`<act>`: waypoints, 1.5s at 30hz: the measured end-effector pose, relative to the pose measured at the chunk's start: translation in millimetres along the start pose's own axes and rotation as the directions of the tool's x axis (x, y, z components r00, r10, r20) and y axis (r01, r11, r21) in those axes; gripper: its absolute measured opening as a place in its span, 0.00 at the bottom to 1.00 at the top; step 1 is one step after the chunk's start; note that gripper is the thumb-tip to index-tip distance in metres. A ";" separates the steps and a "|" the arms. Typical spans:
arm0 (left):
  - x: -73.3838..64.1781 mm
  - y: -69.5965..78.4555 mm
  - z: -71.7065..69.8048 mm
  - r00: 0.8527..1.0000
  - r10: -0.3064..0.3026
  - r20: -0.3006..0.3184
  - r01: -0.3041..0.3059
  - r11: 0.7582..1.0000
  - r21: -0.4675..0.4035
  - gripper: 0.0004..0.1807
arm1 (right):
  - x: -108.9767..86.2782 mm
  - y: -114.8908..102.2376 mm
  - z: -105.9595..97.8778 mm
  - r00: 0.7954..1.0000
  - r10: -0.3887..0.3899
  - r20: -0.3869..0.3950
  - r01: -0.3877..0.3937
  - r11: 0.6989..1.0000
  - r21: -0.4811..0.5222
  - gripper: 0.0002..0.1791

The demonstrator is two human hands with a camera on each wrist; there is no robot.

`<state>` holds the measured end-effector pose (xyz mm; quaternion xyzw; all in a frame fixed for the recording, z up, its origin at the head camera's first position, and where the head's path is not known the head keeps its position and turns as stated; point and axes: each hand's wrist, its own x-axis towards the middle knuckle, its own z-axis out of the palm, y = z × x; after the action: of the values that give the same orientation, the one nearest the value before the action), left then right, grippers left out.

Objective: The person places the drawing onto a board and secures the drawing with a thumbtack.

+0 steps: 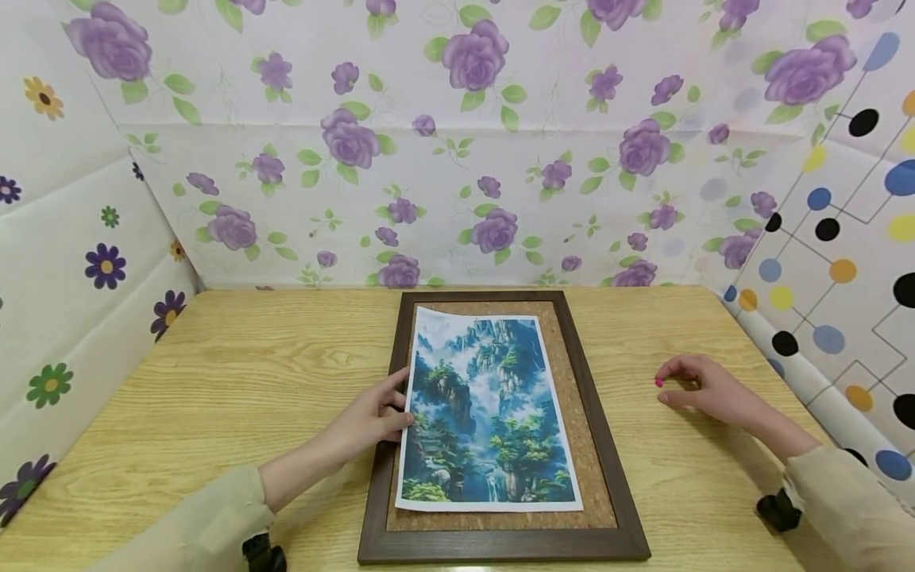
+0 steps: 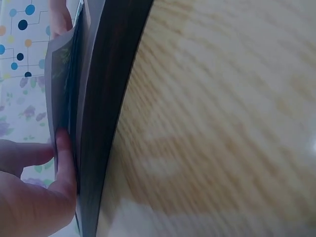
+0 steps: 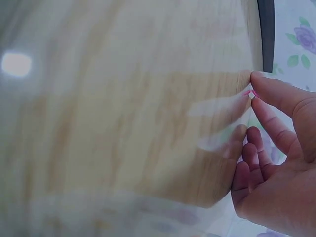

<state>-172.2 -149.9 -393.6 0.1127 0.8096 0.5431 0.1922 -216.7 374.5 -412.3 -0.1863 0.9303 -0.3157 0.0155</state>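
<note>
In the head view a printed mountain landscape [image 1: 493, 413] lies askew over a cork board [image 1: 590, 481] with a dark brown frame [image 1: 500, 546]. My left hand [image 1: 379, 411] pinches the sheet's left edge, and the left wrist view shows this edge raised from the frame. Right of the frame, my right hand [image 1: 704, 389] is low at the tabletop. Its thumb and index fingertips stand a little apart around a tiny bright pink piece [image 3: 254, 93], like a pushpin. That piece is close against the index fingertip, with its reflection beside it on the table.
The glossy wood-grain table [image 1: 250, 373] extends on both sides of the frame. A white sheet with purple roses [image 1: 493, 230] covers the wall behind. Daisy-printed covering [image 1: 107, 266] lines the left, and dotted covering [image 1: 829, 338] the right.
</note>
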 end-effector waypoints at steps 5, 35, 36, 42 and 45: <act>1.2 2.3 2.0 1.000 -0.009 0.000 0.009 1.000 0.026 0.43 | 2.0 -0.9 -0.8 0.999 0.032 0.029 -0.032 0.999 -0.013 0.10; 2.1 5.0 4.1 1.000 0.007 0.022 -0.008 0.999 0.052 0.43 | 3.5 -2.2 -1.3 0.991 0.128 0.040 -0.129 0.991 0.036 0.07; 2.1 5.3 4.1 1.000 0.006 0.026 -0.007 0.999 0.049 0.43 | 3.3 -2.2 -1.3 0.991 0.131 0.038 -0.132 0.991 0.033 0.07; 2.1 7.5 3.7 0.999 0.008 0.038 -0.010 0.999 0.040 0.43 | 2.3 -2.7 -1.7 0.983 0.179 0.031 -0.179 0.984 0.004 0.08; 2.2 7.9 3.8 0.999 0.009 0.039 -0.010 0.999 0.037 0.43 | 2.7 -3.0 -1.4 0.982 0.187 0.024 -0.187 0.982 -0.010 0.07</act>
<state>-172.8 -142.9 -388.1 0.1307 0.8152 0.5265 0.2030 -218.3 372.1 -409.2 -0.1021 0.9445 -0.3072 0.0560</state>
